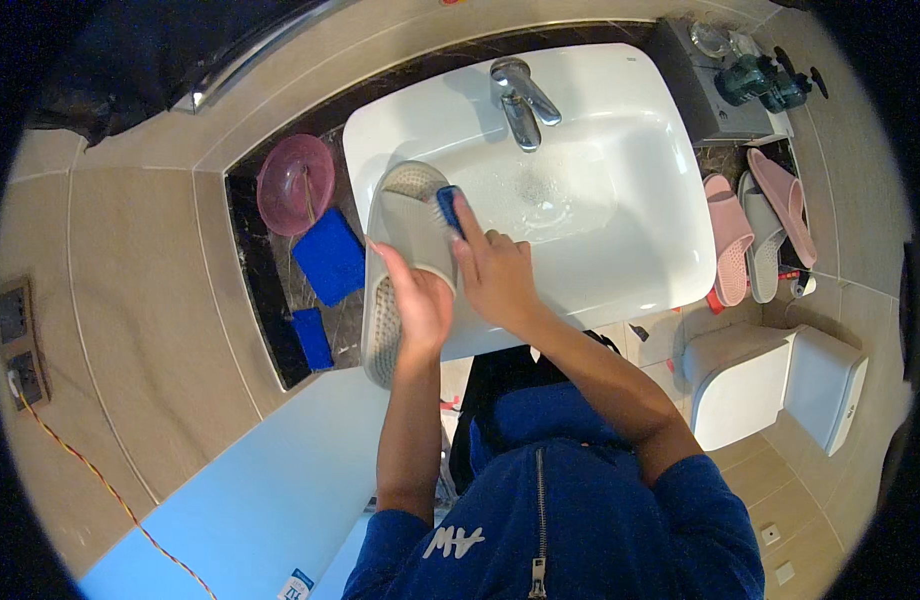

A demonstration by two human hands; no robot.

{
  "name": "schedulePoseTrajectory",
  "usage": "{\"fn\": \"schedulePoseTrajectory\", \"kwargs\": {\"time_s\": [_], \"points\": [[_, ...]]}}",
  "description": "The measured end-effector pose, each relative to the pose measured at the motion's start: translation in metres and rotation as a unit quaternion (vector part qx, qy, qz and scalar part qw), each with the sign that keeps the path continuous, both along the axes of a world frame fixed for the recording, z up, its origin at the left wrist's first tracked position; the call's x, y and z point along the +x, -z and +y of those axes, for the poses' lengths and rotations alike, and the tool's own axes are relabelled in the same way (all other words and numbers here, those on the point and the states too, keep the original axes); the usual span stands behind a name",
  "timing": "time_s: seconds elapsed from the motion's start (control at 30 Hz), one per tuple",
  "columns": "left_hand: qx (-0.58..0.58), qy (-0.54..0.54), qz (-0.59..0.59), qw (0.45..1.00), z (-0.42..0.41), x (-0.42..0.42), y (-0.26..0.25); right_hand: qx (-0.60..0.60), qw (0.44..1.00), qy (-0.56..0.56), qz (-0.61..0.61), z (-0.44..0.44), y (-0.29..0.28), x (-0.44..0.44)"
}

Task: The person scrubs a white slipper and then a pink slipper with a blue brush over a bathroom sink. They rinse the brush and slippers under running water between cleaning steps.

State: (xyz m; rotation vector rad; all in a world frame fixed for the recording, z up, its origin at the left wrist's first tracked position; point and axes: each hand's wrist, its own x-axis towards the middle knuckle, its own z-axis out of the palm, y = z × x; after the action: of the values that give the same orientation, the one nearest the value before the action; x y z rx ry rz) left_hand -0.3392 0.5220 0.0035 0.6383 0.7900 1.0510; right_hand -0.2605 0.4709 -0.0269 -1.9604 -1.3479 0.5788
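A grey slide slipper [411, 225] with a studded footbed lies over the left rim of the white washbasin [640, 247]. My left hand [418, 304] holds it at the foot opening, with the fingers inside under the strap and the thumb on top. In my right hand [497, 274] is a small blue scrub brush [450, 210]. Its pale bristles touch the right side of the slipper's strap. Some shallow, foamy water [546, 206] lies around the drain, below the chrome faucet [521, 105].
Left of the basin are a pink plastic bowl [295, 184], a blue cloth [331, 257] and a smaller blue piece [312, 339]. Pink slippers [728, 240] and a grey slipper [764, 240] stand at right, near pump bottles [749, 79] and a toilet [752, 382].
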Motion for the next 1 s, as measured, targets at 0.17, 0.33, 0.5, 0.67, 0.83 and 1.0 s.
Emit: {"fn": "schedulePoseTrajectory", "kwargs": {"time_s": [0.17,0.33,0.5,0.67,0.83,1.0], "points": [[0.06,0.011,-0.034,0.998,0.017,0.0,-0.017,0.102,0.992,-0.067,0.013,-0.028,-0.02,0.002],[0.052,0.017,-0.057,0.997,-0.008,0.021,-0.03,0.1,0.995,-0.007,-0.016,0.002,-0.022,0.027],[0.029,0.007,-0.083,0.996,0.009,0.014,-0.051,0.168,0.98,-0.111,0.003,-0.036,-0.032,0.016],[0.078,0.014,-0.019,0.997,-0.004,0.028,-0.049,0.115,0.993,-0.003,0.012,0.003,-0.031,0.04],[0.032,0.024,-0.093,0.995,0.014,0.022,-0.059,0.166,0.98,-0.113,0.002,-0.025,-0.027,0.035],[0.052,0.006,-0.066,0.996,0.003,0.028,-0.048,0.143,0.989,-0.033,-0.002,0.001,-0.021,0.039]]}}
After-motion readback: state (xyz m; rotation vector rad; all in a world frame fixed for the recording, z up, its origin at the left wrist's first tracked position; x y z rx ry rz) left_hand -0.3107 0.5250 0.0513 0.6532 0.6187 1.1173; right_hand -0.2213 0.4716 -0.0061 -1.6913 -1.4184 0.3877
